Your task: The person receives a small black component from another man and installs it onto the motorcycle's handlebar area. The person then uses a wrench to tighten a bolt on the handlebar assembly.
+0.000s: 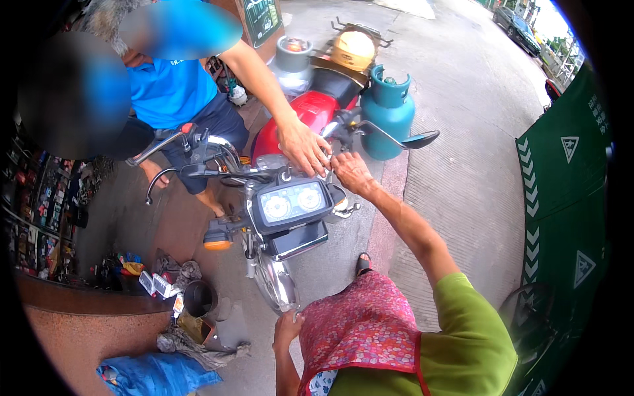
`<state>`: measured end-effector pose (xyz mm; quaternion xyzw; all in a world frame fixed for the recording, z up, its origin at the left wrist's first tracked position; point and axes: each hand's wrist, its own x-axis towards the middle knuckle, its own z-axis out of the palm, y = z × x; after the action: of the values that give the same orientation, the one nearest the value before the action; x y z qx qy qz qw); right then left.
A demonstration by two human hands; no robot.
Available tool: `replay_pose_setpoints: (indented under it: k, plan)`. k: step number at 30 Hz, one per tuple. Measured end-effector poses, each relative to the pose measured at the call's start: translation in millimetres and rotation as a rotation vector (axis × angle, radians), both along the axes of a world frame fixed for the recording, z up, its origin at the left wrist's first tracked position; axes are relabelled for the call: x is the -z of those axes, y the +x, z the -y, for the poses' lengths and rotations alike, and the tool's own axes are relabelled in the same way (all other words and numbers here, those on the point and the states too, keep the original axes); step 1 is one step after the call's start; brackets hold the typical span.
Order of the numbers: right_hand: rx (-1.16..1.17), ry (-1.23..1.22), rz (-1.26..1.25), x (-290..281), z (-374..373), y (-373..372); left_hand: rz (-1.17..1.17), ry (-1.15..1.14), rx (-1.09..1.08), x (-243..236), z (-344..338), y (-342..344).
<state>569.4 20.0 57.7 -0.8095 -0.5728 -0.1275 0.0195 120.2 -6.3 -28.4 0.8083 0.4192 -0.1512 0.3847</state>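
Note:
My right hand (351, 173) is closed at the motorcycle's handlebar fittings, right of the headlamp and twin-dial dashboard (292, 204); what its fingers grip is too small to name. Beside it, nearly touching, is another person's hand (302, 148), reaching from a blue-shirted arm (257, 79). Low in the view, my left hand (287, 327) has curled fingers by the lower end of the chrome front fender (269, 280), holding something I cannot make out. The red fuel tank (304, 112) lies behind the handlebar.
A teal gas cylinder (386, 122) and a grey one (292, 56) flank the seat. A green barrier (561, 198) lines the right side. At left are shelves of parts (49, 201), a blue sack (155, 373), rags and a dark bucket (198, 297). A car (515, 30) stands far back.

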Motion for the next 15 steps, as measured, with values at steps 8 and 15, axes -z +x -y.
replay_pose_setpoints:
  k: [8, 15]
  plan:
    - [-0.273, 0.102, -0.342, 25.8, 10.0, 19.4, 0.322, -0.037, -0.088, -54.8, 37.0, 168.3]
    - [-0.341, 0.126, -0.466, -13.8, 8.7, 27.1, 0.616, 0.111, -0.173, -108.6, 7.7, 256.5]
